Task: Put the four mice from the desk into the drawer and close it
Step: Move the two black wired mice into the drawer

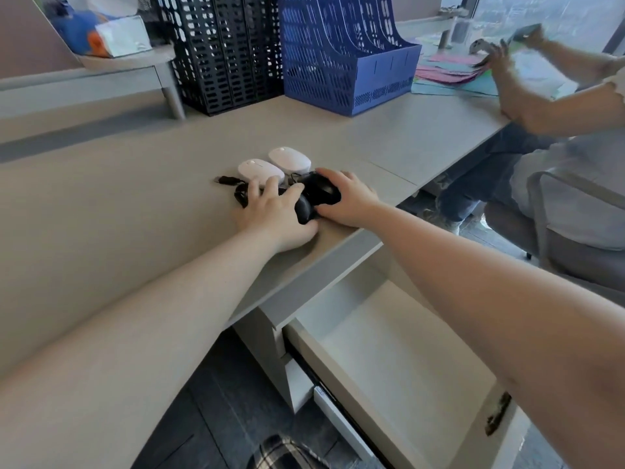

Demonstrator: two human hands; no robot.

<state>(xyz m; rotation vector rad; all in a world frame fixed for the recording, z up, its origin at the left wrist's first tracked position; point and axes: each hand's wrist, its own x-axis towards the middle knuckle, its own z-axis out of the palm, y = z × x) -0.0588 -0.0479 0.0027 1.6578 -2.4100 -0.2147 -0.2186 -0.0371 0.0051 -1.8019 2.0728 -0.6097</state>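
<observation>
- Both hands are reaching to the cluster of four mice in the middle of the frame, on the grey desk (135, 204) close to its near edge.
- The left hand (270, 214) is lying flat and spread, fingers resting over the cable bundle (240, 194) and beside the nearer black mouse (303, 208); it is touching rather than gripping, as far as can be seen.
- The right hand (348, 201) is curling loosely round the farther black mouse (321, 189), thumb on the near side, fingers over its top; the grasp looks partly closed, not yet lifting.
- The two white mice (261, 170) (290, 158) are sitting just behind the black pair, untouched, toward the upper centre.
- The open drawer (389, 367) is lying below and to the lower right of the hands, apparently empty, right beneath the right forearm.
- Judging from this, the right hand is the nearer one to the drawer, so the carry would be running down and back toward the lower right.
- The black mice are lying with their long axes roughly slanting from lower left to upper right.
- The trailing cable could be snagging on the desk edge.
</observation>
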